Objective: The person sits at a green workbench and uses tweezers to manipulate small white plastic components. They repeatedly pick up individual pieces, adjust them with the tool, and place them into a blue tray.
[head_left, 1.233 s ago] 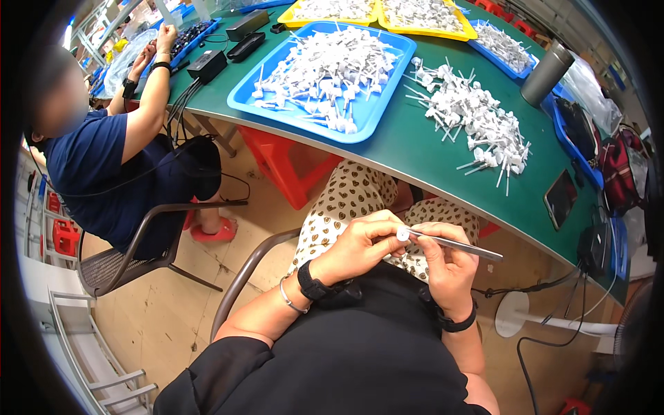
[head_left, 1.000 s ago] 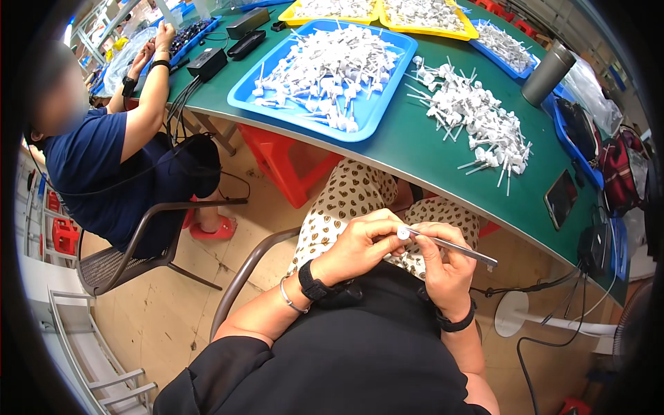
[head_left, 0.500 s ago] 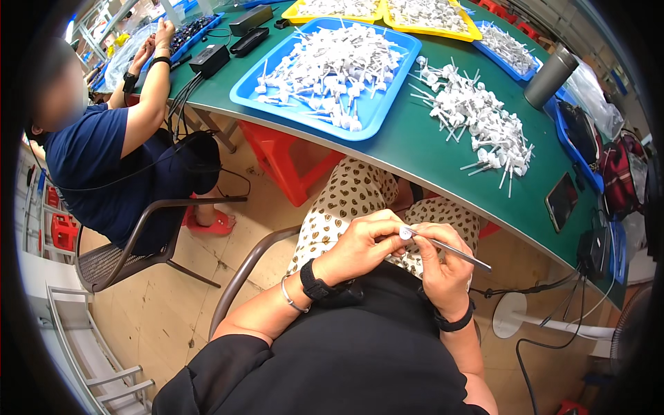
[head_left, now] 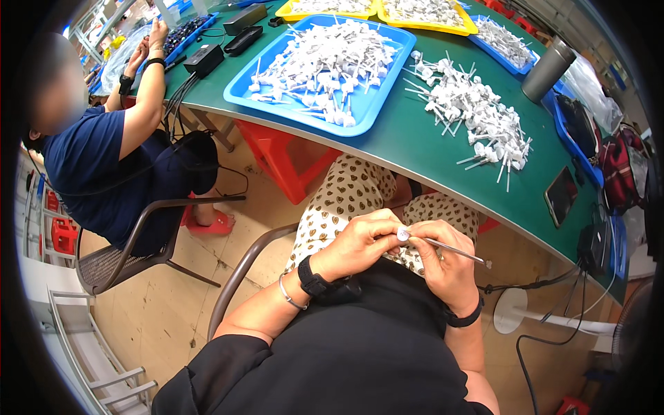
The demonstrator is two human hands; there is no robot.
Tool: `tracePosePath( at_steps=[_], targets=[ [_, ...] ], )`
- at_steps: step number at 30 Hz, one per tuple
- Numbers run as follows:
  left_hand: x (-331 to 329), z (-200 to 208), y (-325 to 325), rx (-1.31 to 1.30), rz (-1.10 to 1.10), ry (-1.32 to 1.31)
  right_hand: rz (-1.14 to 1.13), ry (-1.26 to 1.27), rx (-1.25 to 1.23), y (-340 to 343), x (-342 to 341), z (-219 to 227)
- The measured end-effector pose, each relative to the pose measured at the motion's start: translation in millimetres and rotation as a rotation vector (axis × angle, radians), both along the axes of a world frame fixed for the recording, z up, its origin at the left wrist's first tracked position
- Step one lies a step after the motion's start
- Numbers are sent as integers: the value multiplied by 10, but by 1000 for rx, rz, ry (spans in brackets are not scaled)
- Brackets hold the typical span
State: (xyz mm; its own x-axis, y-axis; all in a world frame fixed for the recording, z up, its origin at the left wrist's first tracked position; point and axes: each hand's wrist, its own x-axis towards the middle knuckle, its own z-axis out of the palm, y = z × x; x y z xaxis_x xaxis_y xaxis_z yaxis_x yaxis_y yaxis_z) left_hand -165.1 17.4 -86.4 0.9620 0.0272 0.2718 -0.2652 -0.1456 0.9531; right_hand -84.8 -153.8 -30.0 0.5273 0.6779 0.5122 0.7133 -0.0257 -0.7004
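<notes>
Over my lap, my left hand (head_left: 360, 243) is closed, pinching a small round white plastic part (head_left: 402, 234) between thumb and fingertips. My right hand (head_left: 446, 266) is closed around a slim metal hand tool (head_left: 456, 250), whose outer end sticks out to the right. The tool's working end is at the white part, mostly hidden by my right fingertips. On the green table, a blue tray (head_left: 238, 84) bears a heap of white plastic parts with thin stems (head_left: 332, 59). To its right, a loose pile of similar white parts (head_left: 477, 114) lies directly on the tabletop.
Yellow trays (head_left: 462, 24) and another blue tray (head_left: 526, 67) stand at the back. A grey bottle (head_left: 550, 72) and a phone (head_left: 561, 196) are on the right. At left, a co-worker (head_left: 90, 155) sits in a chair (head_left: 149, 238). A red stool (head_left: 277, 155) stands under the table.
My right hand has turned slightly, and the tool's outer end has drawn in a little toward the left and up. My left hand still pinches the white part. The view has shifted slightly.
</notes>
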Motion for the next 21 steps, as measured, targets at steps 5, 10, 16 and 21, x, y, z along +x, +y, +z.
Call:
tracePosePath(
  at_steps=[5, 10, 16, 21],
  targets=[
    [8, 43, 6, -47, 0, 33, 7, 77, -8, -17, 19, 9],
    [1, 131, 0, -192, 14, 93, -95, 348, 230, -28, -55, -133],
    [-15, 121, 2, -239, 20, 99, -126, 468, 304, -37, -48, -120],
    [-21, 129, 9, -266, 20, 135, -119, 433, 267, -28, -68, -144]
  ],
)
